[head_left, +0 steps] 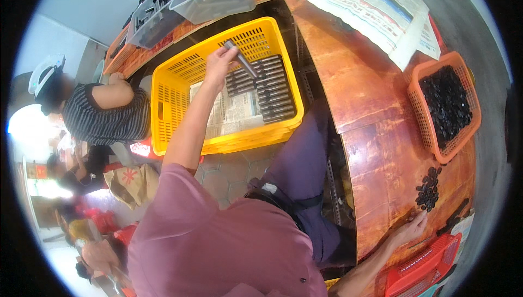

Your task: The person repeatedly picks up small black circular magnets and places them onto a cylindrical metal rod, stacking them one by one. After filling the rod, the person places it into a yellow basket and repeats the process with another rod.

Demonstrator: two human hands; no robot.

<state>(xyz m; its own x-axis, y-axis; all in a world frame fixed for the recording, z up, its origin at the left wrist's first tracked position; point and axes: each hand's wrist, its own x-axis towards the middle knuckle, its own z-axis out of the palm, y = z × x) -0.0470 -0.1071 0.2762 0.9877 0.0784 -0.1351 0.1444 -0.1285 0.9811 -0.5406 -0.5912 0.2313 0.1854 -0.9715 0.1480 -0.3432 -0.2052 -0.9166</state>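
Observation:
My left hand (219, 64) is closed around one end of a grey tube (245, 64), which it holds at a slant over a yellow plastic crate (173, 129). Inside the crate, rows of similar grey tubes (275, 91) lie side by side at the right, on newspaper (235, 113). Far to the right, my right hand (409, 230) rests at the near end of a small pile of black pieces (428, 189) on the wooden table. Its fingertips are drawn together against the pile; whatever they pinch is too small to make out.
An orange basket (429, 125) full of black pieces stands on the wooden table (376, 161). Newspapers (376, 11) lie beyond it, red baskets (422, 267) nearer. Two clear bins (215, 3) of tubes sit behind the crate. A person in a striped shirt (103, 113) is at the left.

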